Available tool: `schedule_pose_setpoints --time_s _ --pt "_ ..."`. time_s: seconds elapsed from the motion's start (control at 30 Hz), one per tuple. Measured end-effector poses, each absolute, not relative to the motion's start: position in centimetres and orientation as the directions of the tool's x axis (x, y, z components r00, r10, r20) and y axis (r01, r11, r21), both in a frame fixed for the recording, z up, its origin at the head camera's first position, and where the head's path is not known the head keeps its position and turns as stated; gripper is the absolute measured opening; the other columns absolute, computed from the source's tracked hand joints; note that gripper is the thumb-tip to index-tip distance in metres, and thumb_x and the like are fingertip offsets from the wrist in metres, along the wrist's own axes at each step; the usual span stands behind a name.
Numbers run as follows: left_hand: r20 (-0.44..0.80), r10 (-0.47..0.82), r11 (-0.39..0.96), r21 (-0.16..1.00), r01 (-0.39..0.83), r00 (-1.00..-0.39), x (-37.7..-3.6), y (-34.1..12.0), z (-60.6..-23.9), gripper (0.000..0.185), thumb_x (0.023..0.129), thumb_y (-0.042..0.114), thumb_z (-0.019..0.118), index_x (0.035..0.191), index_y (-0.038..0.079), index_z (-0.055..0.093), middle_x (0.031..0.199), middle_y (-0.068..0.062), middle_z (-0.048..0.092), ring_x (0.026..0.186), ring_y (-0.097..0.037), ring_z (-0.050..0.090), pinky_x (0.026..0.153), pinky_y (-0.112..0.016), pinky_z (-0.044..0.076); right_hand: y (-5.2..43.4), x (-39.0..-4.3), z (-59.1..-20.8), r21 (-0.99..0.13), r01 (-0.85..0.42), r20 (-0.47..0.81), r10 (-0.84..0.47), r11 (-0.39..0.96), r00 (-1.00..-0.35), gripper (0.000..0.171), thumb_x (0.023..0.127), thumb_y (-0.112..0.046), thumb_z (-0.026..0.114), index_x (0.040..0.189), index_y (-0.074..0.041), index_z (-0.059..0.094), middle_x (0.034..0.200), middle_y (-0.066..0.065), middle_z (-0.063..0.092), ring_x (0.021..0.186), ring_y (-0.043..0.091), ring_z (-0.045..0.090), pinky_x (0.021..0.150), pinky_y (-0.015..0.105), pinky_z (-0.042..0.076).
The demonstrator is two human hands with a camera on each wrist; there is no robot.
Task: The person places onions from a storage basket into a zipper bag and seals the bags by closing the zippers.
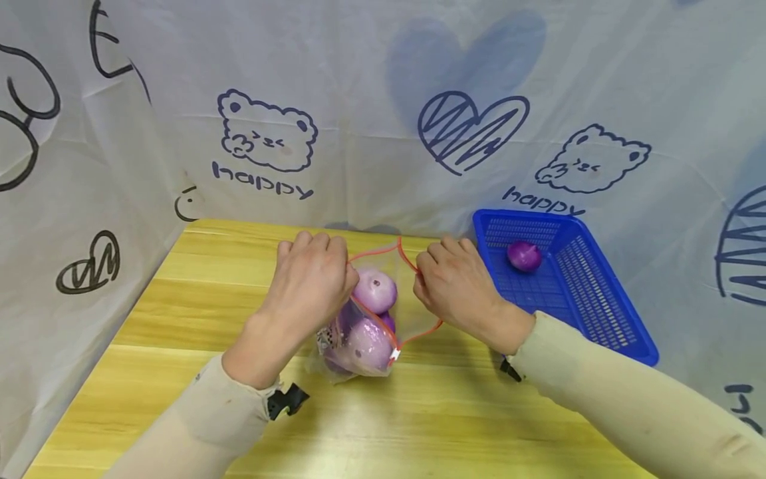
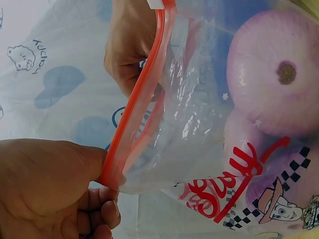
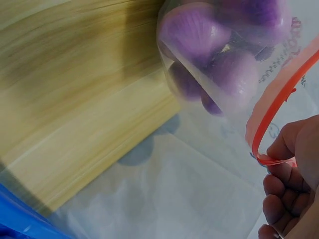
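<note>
A clear zip bag (image 1: 413,322) with an orange-red zip edge and a white slider (image 1: 395,354) holds several purple onions (image 2: 276,72). Its mouth gapes between the two hands. My left hand (image 1: 314,279) pinches the left side of the rim between thumb and curled fingers. On the opposite side, my right hand (image 1: 455,283) pinches the rim the same way, as the right wrist view shows close up. Red lettering (image 2: 219,189) and a cartoon figure in a hat (image 2: 281,204) are printed on the bag's front.
A blue plastic basket (image 1: 604,286) stands to the right, with one purple onion (image 1: 524,256) inside it. Under everything lies a wooden table (image 1: 197,313). White cloth (image 1: 359,100) printed with hearts and bears hangs behind and at both sides.
</note>
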State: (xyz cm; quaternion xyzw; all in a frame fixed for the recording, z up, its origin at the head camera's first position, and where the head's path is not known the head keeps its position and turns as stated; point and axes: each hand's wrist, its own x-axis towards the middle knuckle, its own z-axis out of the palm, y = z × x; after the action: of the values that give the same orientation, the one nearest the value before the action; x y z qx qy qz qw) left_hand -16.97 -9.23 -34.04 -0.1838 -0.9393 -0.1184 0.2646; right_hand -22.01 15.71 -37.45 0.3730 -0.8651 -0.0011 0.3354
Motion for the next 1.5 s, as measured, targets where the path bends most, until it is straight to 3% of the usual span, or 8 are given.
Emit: schedule_pose_setpoints --time_s 0.23,0.4,0.57,0.7,0.83,1.07,1.3,1.5 --pt "0.525 0.271 0.906 0.145 0.399 -0.807 -17.1 -9.3 -34.1 0.024 0.089 0.011 0.060 0.071 0.011 0.045 0.069 -0.006 0.043 0.069 -0.032 0.043 0.065 -0.044 0.034 16.1 -22.0 -37.3 0.248 -0.665 0.572 -0.660 0.704 -0.486 0.027 0.092 -0.030 0.062 0.077 -0.008 0.057 0.075 0.007 0.056 0.075 0.032 0.053 0.069 0.044 0.038" --pt "0.509 0.267 0.905 0.161 0.395 -0.819 -17.1 -9.3 -34.1 0.024 0.089 0.011 0.060 0.071 0.011 0.044 0.069 -0.006 0.044 0.069 -0.031 0.043 0.065 -0.043 0.032 17.4 -22.2 -37.1 0.257 -0.726 0.592 -0.698 0.637 -0.403 0.039 0.098 -0.044 0.059 0.088 -0.006 0.062 0.085 0.009 0.061 0.083 0.033 0.056 0.074 0.046 0.041" --pt "0.505 0.264 0.903 0.169 0.394 -0.822 -17.0 -9.1 -34.2 0.024 0.089 0.011 0.060 0.071 0.011 0.044 0.069 -0.006 0.044 0.069 -0.031 0.043 0.065 -0.042 0.031 19.4 -23.2 -36.9 0.291 -0.728 0.625 -0.699 0.621 -0.346 0.041 0.102 -0.043 0.053 0.096 -0.003 0.065 0.091 0.012 0.064 0.085 0.036 0.058 0.073 0.047 0.041" --pt "0.507 0.267 0.902 0.169 0.398 -0.819 -17.0 -9.1 -34.2 0.024 0.090 0.012 0.060 0.071 0.011 0.045 0.069 -0.005 0.044 0.068 -0.030 0.042 0.064 -0.041 0.031 21.3 -24.3 -36.6 0.328 -0.687 0.632 -0.691 0.648 -0.351 0.044 0.106 -0.040 0.044 0.099 -0.001 0.063 0.096 0.015 0.065 0.087 0.038 0.058 0.073 0.049 0.042" --pt "0.505 0.268 0.902 0.168 0.398 -0.820 -16.9 -9.1 -34.3 0.024 0.090 0.012 0.061 0.071 0.011 0.045 0.069 -0.005 0.044 0.068 -0.030 0.043 0.064 -0.042 0.032 23.5 -25.5 -36.6 0.343 -0.664 0.613 -0.694 0.665 -0.379 0.040 0.105 -0.035 0.043 0.102 0.000 0.062 0.102 0.017 0.065 0.093 0.040 0.059 0.077 0.052 0.044" --pt "0.469 0.264 0.905 0.182 0.385 -0.843 -16.8 -9.2 -34.2 0.022 0.092 0.015 0.061 0.073 0.011 0.049 0.070 -0.005 0.047 0.069 -0.030 0.044 0.066 -0.042 0.034 28.2 -28.5 -37.1 0.395 -0.617 0.555 -0.712 0.680 -0.429 0.032 0.095 -0.025 0.060 0.111 0.003 0.061 0.107 0.021 0.063 0.096 0.043 0.058 0.079 0.055 0.046" --pt "0.446 0.255 0.907 0.196 0.372 -0.858 -16.8 -9.3 -34.2 0.020 0.093 0.016 0.061 0.076 0.011 0.052 0.072 -0.005 0.049 0.070 -0.029 0.046 0.067 -0.042 0.035 32.8 -31.8 -37.3 0.416 -0.557 0.534 -0.689 0.719 -0.490 0.034 0.098 -0.026 0.046 0.106 0.006 0.057 0.105 0.025 0.060 0.096 0.047 0.056 0.079 0.058 0.045" --pt "0.437 0.255 0.909 0.196 0.368 -0.863 -16.8 -9.4 -34.3 0.018 0.093 0.016 0.062 0.078 0.011 0.055 0.073 -0.004 0.050 0.071 -0.028 0.046 0.067 -0.039 0.033 35.7 -33.3 -37.5 0.404 -0.508 0.481 -0.649 0.761 -0.590 0.029 0.094 -0.019 0.056 0.108 0.006 0.055 0.111 0.026 0.059 0.104 0.048 0.055 0.085 0.060 0.043"
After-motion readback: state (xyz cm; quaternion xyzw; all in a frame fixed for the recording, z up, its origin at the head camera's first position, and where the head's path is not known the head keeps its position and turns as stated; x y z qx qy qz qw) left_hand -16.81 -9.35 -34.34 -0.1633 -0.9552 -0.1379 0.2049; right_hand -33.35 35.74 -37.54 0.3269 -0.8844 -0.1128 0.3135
